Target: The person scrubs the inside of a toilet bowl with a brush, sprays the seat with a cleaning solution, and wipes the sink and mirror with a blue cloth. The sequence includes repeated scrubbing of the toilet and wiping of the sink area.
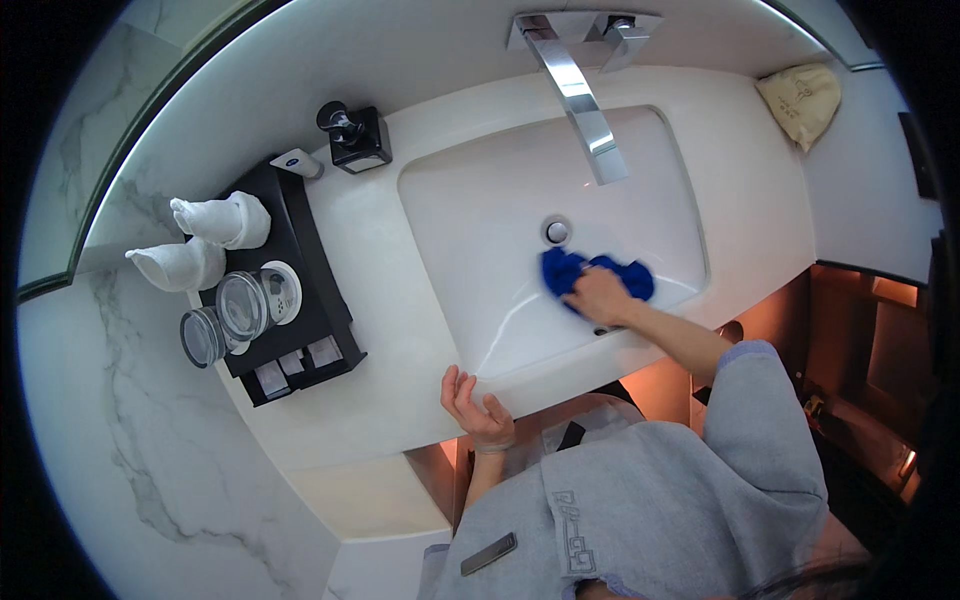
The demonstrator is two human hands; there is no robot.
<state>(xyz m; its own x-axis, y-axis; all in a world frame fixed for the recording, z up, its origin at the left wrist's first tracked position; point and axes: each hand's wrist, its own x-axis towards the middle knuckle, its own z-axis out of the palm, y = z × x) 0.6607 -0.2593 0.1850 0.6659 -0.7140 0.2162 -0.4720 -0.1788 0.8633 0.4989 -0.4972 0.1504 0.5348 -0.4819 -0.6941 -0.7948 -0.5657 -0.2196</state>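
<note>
My right hand [600, 295] grips a blue cloth [559, 270] and presses it on the near right part of the white sink basin [480, 217]. The cloth lies just below the round metal drain plug [556, 232]. Above the basin reaches a flat chrome spout [585, 112] from the wall. My left hand [478, 412] is at the front edge of the white countertop [390, 405], by the near left corner of the basin, with its fingers apart and nothing in it.
On the left stands a black organizer [289, 202] with rolled white towels [225, 219] and lidded glasses [242, 304]. Behind it are a small white tube [298, 163] and a black soap dispenser [360, 141]. A beige drawstring pouch [801, 103] leans in the back right corner.
</note>
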